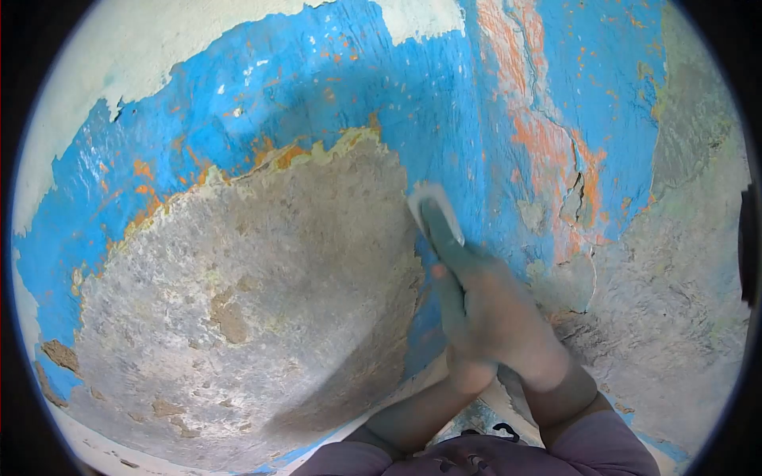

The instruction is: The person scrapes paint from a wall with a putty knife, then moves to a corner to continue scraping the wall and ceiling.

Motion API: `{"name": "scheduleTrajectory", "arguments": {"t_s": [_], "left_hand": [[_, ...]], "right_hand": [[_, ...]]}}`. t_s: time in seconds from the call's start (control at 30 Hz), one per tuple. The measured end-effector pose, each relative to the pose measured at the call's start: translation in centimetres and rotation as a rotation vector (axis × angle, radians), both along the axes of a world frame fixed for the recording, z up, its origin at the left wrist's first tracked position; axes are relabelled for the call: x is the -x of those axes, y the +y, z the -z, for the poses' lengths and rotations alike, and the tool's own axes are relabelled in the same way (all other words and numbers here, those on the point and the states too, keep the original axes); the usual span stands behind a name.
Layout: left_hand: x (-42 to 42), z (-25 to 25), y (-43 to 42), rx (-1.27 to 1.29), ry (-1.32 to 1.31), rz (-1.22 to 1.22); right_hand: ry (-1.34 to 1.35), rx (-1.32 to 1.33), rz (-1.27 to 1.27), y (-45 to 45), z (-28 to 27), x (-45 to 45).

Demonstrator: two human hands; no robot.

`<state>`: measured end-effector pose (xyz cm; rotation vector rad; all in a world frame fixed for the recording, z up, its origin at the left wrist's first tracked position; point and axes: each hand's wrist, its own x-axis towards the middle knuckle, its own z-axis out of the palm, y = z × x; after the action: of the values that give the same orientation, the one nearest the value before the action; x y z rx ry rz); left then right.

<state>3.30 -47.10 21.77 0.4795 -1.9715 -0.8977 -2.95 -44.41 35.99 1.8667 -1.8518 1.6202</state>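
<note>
A pale flat scraper (429,191), slightly blurred, is pressed against or held very near the blue paint (341,99) of the wall, by the edge of a bare grey patch (262,270). My right hand (512,321) is closed on it, with a finger stretched along its face. Close against it from below, my left hand (470,371) is closed too and appears to grip the same tool. The overlapping hands hide most of its handle. Ragged yellow and orange layers (278,155) line the border between paint and bare plaster.
Right of my hands, a cracked strip of orange and pinkish plaster (567,159) runs down the wall. Pale whitish coating (159,44) remains along the top left. Rough grey plaster (667,301) covers the right side, and a dark object (748,246) stands at the far right edge.
</note>
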Motion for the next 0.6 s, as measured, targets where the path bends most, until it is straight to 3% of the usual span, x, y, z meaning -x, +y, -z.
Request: {"name": "scheduleTrajectory", "arguments": {"t_s": [0.23,0.33,0.47,0.53,0.6], "left_hand": [[0.0,-0.2,-0.2,-0.008,0.021,-0.006],[0.5,1.3,0.9,0.007,0.037,0.002],[0.6,0.0,-0.6,0.000,0.057,-0.006],[0.9,0.2,-0.3,-0.009,0.057,-0.011],[0.5,1.8,0.9,-0.003,0.070,-0.007]], "right_hand": [[0.018,-0.008,0.026,-0.1,-2.0,0.5],[0.105,-0.008,0.026,0.3,1.1,0.5],[0.051,0.038,-0.027,-0.3,-1.5,0.8],[0.019,-0.101,-0.043,0.0,-2.6,0.7],[0.048,-0.031,-0.050,0.2,0.1,0.5]]}}
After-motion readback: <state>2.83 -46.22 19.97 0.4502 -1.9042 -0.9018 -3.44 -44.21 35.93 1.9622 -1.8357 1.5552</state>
